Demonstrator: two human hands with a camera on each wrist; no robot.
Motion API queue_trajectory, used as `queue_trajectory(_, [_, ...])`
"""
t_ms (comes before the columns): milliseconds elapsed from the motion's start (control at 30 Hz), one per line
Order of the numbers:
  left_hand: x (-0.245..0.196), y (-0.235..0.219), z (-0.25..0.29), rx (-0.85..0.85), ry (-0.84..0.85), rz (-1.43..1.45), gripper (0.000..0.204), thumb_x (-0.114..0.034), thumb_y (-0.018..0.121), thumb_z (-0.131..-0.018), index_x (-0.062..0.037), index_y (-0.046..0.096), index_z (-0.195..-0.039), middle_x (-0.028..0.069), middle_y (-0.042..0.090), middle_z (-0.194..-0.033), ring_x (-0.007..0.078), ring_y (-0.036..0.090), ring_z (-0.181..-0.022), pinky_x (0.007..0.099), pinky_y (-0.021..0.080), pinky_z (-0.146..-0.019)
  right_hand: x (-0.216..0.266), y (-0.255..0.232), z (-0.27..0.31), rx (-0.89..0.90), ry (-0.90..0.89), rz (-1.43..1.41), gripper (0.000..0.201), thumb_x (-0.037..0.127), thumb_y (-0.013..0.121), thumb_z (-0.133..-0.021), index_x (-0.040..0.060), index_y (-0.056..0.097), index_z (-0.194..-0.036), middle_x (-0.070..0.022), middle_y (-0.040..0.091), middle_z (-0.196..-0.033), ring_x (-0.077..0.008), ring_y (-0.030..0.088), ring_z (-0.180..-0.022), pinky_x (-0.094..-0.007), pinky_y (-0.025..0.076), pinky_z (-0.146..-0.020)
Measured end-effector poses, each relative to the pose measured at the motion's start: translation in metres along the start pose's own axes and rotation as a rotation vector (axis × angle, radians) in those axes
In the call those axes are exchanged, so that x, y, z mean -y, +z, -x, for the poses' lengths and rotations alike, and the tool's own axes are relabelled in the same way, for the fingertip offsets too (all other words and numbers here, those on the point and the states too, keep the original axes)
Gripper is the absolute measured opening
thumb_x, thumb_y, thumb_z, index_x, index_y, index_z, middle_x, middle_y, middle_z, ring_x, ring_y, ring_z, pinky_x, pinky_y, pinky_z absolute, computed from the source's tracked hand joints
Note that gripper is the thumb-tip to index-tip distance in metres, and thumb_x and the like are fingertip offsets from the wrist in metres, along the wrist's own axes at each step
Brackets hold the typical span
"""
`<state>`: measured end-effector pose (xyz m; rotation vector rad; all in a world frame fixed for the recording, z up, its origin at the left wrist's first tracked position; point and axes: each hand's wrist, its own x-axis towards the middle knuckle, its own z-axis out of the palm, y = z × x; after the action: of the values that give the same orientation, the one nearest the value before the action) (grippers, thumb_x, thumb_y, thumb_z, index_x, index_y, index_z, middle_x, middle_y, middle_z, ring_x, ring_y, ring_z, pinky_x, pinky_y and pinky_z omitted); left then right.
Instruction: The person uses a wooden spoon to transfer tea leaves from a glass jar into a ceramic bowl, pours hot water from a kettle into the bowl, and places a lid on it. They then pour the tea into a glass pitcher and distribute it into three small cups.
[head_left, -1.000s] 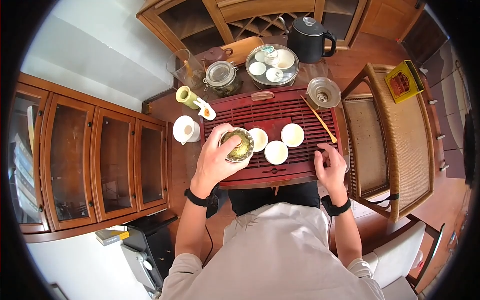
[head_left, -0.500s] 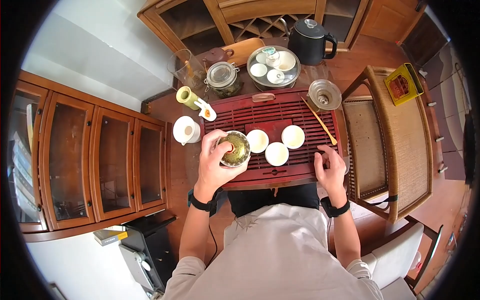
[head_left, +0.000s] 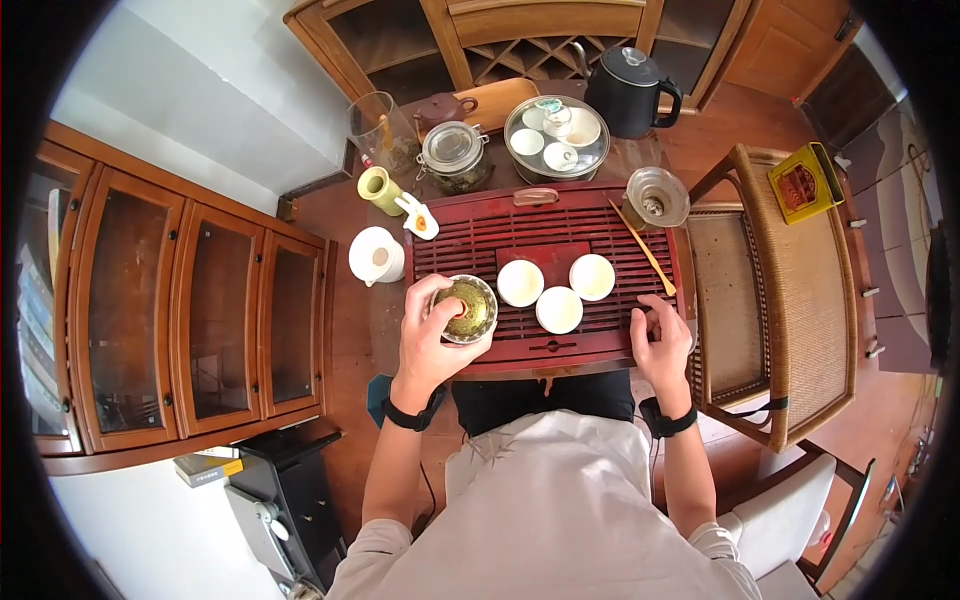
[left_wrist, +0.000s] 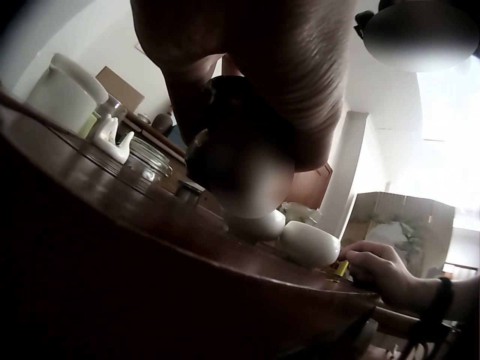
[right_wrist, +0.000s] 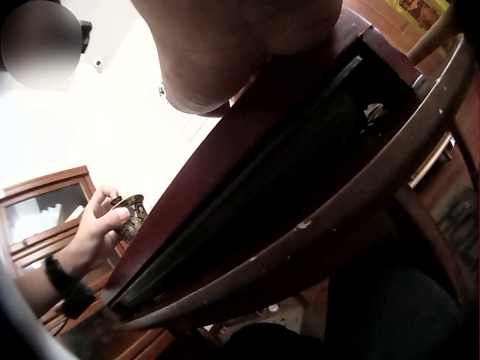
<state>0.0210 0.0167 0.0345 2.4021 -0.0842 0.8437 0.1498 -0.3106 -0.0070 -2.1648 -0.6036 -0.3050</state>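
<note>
Above the L front part of the red slatted tray (head_left: 600, 353), our left hand (head_left: 427, 350) held 1 patterned, lidded bowl (head_left: 480, 318) aloft, fingers wrapped round the rim w/ one tip at the knob. By the tray's R edge, our right hand (head_left: 664, 343) had its fingers loosely bent, gripping nothing visible. Done, as far as we could judge: 3 white cups (head_left: 559, 311) were grouped on the slats, pale inside, tho' we couldn't tell how full. Not done: the bowl was off the tray, not set down. Also counted: 1 white pitcher (head_left: 366, 262) L of the tray, 1 wooden pick (head_left: 642, 247) lying toward its R, plus 1 glass jar (head_left: 453, 160) and 1 black kettle (head_left: 622, 98) at the back.
</note>
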Motion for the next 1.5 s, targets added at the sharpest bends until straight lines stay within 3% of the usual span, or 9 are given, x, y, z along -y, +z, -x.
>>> queue_trajectory(133, [0.004,0.002,0.007,-0.064,-0.031,-0.008,0.058,-0.010,0.098,-0.064,-0.0113,0.059,-0.107,0.0149,0.057,-0.127,0.0359,0.068,-0.110,0.0461,0.062,-0.087,-0.003,0.002,0.001,-0.006,-0.004,0.004,0.021,0.006,0.077,-0.095,0.0051,0.071,-0.115,-0.0047,0.058,-0.064,-0.0223,0.058,-0.059,-0.0374,0.048,-0.060])
queue_trajectory(367, [0.005,-0.003,0.012,-0.035,-0.024,-0.056,0.061,-0.004,0.095,-0.066,-0.0118,0.053,-0.110,0.0153,0.055,-0.130,0.0332,0.068,-0.110,0.0439,0.061,-0.086,-0.001,0.003,0.001,0.000,-0.011,0.023,0.022,0.007,0.077,-0.094,0.0057,0.071,-0.116,-0.0049,0.058,-0.064,-0.0229,0.058,-0.059,-0.0383,0.049,-0.060])
queue_trajectory(933, [0.009,0.003,0.016,-0.057,-0.033,-0.035,0.062,-0.006,0.094,-0.065,-0.0124,0.051,-0.110,0.0172,0.057,-0.128,0.0373,0.063,-0.114,0.0480,0.057,-0.091,0.003,0.002,0.000,-0.001,0.035,0.021,0.019,0.009,0.078,-0.093,0.0067,0.074,-0.111,-0.0054,0.059,-0.066,-0.0246,0.062,-0.062,-0.0390,0.051,-0.063])
queue_trajectory(1333, [0.010,0.000,0.016,-0.018,-0.036,-0.014,0.070,-0.007,0.098,-0.066,-0.0150,0.053,-0.119,0.0204,0.048,-0.142,0.0378,0.065,-0.120,0.0493,0.058,-0.098,0.001,0.003,0.000,-0.002,0.016,0.034,0.019,0.009,0.078,-0.093,0.0078,0.075,-0.111,-0.0048,0.059,-0.066,-0.0260,0.062,-0.063,-0.0404,0.052,-0.065])
queue_trajectory(1400, [0.010,0.000,0.016,-0.006,-0.033,-0.016,0.070,-0.007,0.099,-0.067,-0.0146,0.052,-0.120,0.0205,0.046,-0.145,0.0371,0.066,-0.119,0.0495,0.059,-0.099,-0.001,0.003,-0.001,-0.023,-0.068,0.034,0.020,0.006,0.077,-0.094,0.0046,0.073,-0.113,-0.0051,0.057,-0.064,-0.0198,0.056,-0.057,-0.0349,0.046,-0.056])
queue_trajectory(1500, [0.008,-0.001,0.015,-0.005,-0.043,-0.001,0.070,-0.008,0.099,-0.068,-0.0140,0.052,-0.120,0.0209,0.045,-0.147,0.0374,0.067,-0.119,0.0498,0.060,-0.098,0.000,0.002,-0.001,-0.018,-0.066,0.032,0.020,0.006,0.077,-0.094,0.0045,0.073,-0.113,-0.0052,0.057,-0.064,-0.0202,0.056,-0.057,-0.0354,0.046,-0.056])
